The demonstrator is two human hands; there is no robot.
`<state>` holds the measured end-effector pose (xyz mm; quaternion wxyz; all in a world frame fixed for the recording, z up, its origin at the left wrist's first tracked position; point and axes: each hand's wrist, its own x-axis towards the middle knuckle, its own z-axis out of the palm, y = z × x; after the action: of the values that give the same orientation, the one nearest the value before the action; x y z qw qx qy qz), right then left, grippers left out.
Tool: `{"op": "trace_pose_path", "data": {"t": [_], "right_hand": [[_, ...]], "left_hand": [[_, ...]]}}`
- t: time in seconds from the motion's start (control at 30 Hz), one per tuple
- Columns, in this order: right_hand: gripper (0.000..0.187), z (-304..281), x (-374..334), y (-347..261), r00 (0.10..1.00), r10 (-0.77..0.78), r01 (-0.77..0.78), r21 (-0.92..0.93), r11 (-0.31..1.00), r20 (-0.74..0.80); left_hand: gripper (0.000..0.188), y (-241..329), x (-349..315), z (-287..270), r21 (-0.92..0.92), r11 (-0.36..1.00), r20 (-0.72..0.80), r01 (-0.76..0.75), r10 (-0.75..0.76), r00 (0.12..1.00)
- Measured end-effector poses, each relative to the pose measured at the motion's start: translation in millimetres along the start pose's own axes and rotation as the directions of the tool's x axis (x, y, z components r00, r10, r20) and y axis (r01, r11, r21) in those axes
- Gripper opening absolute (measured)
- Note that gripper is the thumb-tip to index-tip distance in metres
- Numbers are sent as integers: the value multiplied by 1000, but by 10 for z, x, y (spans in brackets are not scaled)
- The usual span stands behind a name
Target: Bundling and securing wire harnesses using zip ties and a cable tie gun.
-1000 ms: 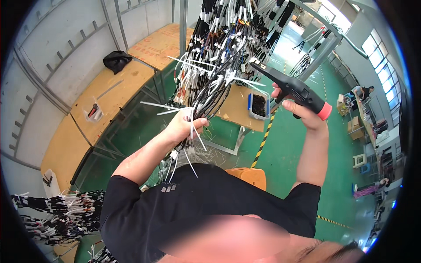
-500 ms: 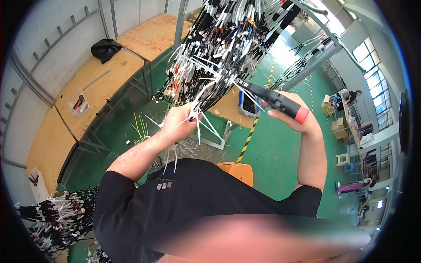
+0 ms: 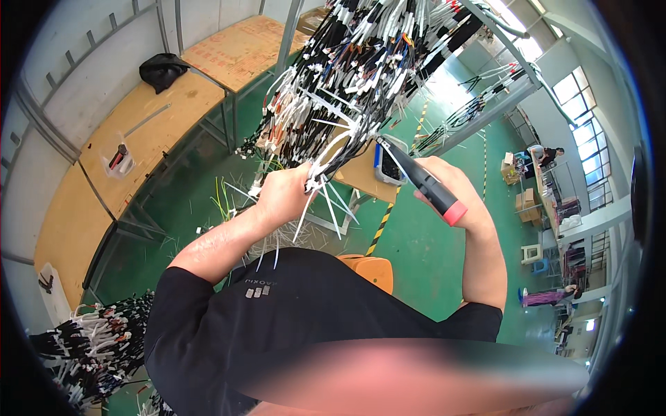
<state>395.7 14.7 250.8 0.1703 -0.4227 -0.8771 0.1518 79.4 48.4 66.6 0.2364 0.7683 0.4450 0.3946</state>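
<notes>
The bundle (image 3: pixel 336 161) of black and white wires hangs at 12 o'clock from a thick mass of wires (image 3: pixel 361 62), its lower end toward the wearer. The left hand (image 3: pixel 286 194), at 10 o'clock, is closed round that lower end. The right hand (image 3: pixel 447 182), at 2 o'clock, grips the black tool (image 3: pixel 424 182), whose nose points to 11 o'clock and sits just beside the bundle (whether it touches, I cannot tell).

As for what looks done, white ties (image 3: pixel 352 126) sit on the bundle in at least two places, one by the left hand and one farther up toward 12. What looks left is their trimming: long tails (image 3: pixel 331 208) fan out from the lower place toward 5 and 7 o'clock, and others jut toward 10 from the upper one. How tight each tie is does not show.

Pale strips (image 3: pixel 305 243), probably offcuts, litter the floor (image 3: pixel 430 263) at 6 o'clock from the bundle. The blue-rimmed tub (image 3: pixel 378 163) stands at 4 o'clock from it, on a counter (image 3: pixel 359 175).
</notes>
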Motion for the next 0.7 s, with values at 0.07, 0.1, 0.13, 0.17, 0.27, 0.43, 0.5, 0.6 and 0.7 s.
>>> {"op": "trace_pose_path", "data": {"t": [0.07,0.1,0.13,0.17,0.27,0.43,0.5,0.6,0.7], "right_hand": [[44,121,-54,128,999,12,-13,-53,999,-30],[41,160,-73,172,998,12,-18,-98,995,-53],[33,220,-59,108,994,92,-98,-100,990,-61],[33,275,-62,102,994,93,-99,-103,990,-63],[25,392,-104,116,949,301,-315,-257,914,-92],[32,488,-254,425,930,-145,12,-368,930,-338],[41,510,-346,491,915,-81,-26,-258,966,-395],[48,401,-377,515,921,165,-121,145,982,-353],[52,401,-323,611,948,230,-62,583,810,-219]], "left_hand": [[24,41,22,-10,22,1000,12,3,-3,1000],[24,16,20,16,23,1000,13,-13,12,1000],[24,-21,8,28,18,999,11,-30,30,999],[21,-32,5,18,16,998,-1,-58,58,998],[18,-72,34,-44,-59,994,7,-93,94,996],[18,-226,147,-294,-465,875,230,135,-28,973],[19,-284,170,-371,-569,789,315,233,-52,948],[20,-393,211,-415,-637,653,445,409,-122,887],[20,-474,204,-373,-713,516,490,474,-117,864]]}}
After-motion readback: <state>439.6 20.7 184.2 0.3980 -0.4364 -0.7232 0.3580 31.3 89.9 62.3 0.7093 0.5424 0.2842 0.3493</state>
